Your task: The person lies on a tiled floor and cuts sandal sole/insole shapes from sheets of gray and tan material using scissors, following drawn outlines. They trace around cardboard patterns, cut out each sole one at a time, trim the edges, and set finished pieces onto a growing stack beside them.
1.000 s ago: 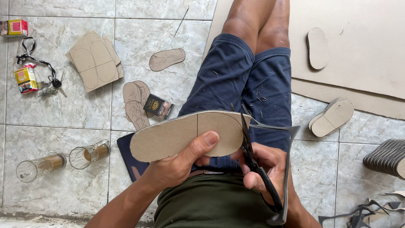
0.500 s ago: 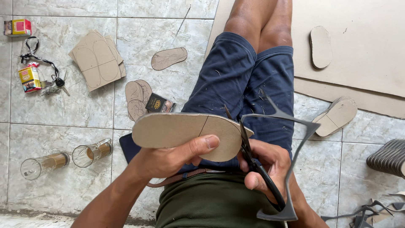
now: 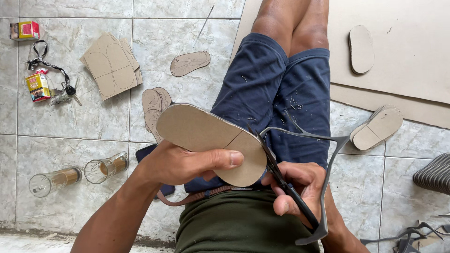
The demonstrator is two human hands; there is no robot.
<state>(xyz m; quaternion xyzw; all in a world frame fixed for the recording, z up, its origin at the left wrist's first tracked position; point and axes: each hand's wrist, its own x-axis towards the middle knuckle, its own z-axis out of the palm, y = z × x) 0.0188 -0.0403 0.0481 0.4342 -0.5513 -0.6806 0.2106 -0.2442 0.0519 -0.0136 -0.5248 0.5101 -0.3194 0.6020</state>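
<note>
Far out past the left hand, on the pale tiled floor, lie two clear glass jars on their sides, a small yellow box with keys on a black cord, and a stack of tan cardboard sheets marked with sole outlines; none of it touches the work.

The left hand is clamped on the tan, oval, sole-shaped cardboard piece, thumb lying flat across its near edge and the fingers hidden beneath. The piece is held level over the lap, above the dark blue shorts. A grip this close to the cut line steadies the board well, but the thumb would be safer kept back from the blades.

Just right of that thumb, the black-handled scissors bite at the rounded end of the sole. The right hand is closed around the handles; how far the blades stand apart is hard to tell, as the sole's edge covers them. A thin grey offcut strip curls away from the cut and hangs beside the right wrist.

To trim cleanly, short bites seem wiser, with the left hand turning the sole into the blades and the strip left trailing free.
</note>
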